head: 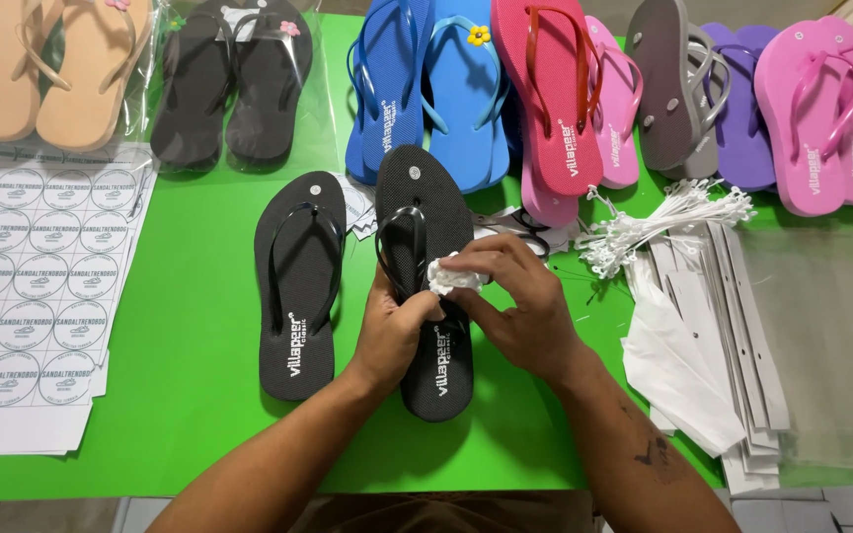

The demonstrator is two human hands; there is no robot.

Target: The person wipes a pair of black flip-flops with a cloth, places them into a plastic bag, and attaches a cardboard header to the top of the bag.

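Left hand (pixel 392 331) grips the black flip-flop (pixel 426 281) by its strap; right hand (pixel 515 301) pinches a white crumpled piece (pixel 453 275) against it. Second black flip-flop (pixel 298 281) lies beside on green worktop (pixel 199 336).

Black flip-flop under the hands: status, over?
Left hand steadies black flip-flop by its strap. Right hand pinches small white crumpled piece against the strap. Second black flip-flop lies alongside on green table; nothing obstructing.

Sheets of round white stickers (pixel 32 286) at table's left edge. Clear plastic bags (pixel 239 79) w/ sandals above them. White card strips (pixel 733 326) & clear sleeves (pixel 831 336) on right.
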